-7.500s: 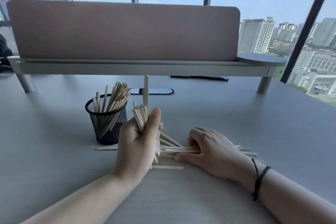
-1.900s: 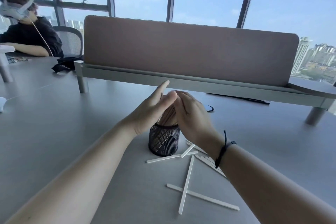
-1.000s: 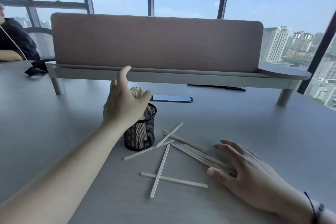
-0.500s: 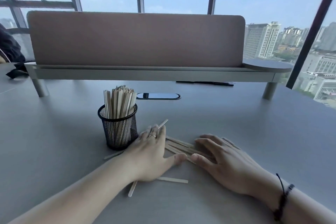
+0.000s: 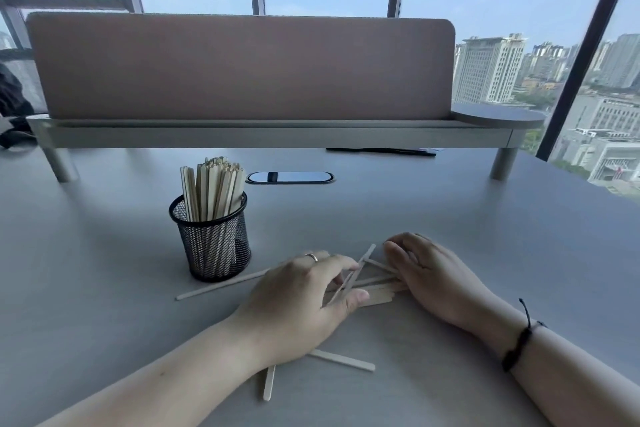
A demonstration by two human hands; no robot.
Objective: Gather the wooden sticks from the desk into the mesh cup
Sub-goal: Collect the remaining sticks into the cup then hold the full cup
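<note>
Both hands are laid on the desk (image 5: pixel 450 225) over loose sticks (image 5: pixel 372 282): the left hand (image 5: pixel 298 302) pinches one, the right hand (image 5: pixel 433 274) is curled upon them. Beside the left hand is set the mesh cup (image 5: pixel 213 243), packed with upright sticks.

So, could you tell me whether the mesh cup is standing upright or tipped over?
Upright: the mesh cup stands on its base on the desk, sticks poking up.
</note>
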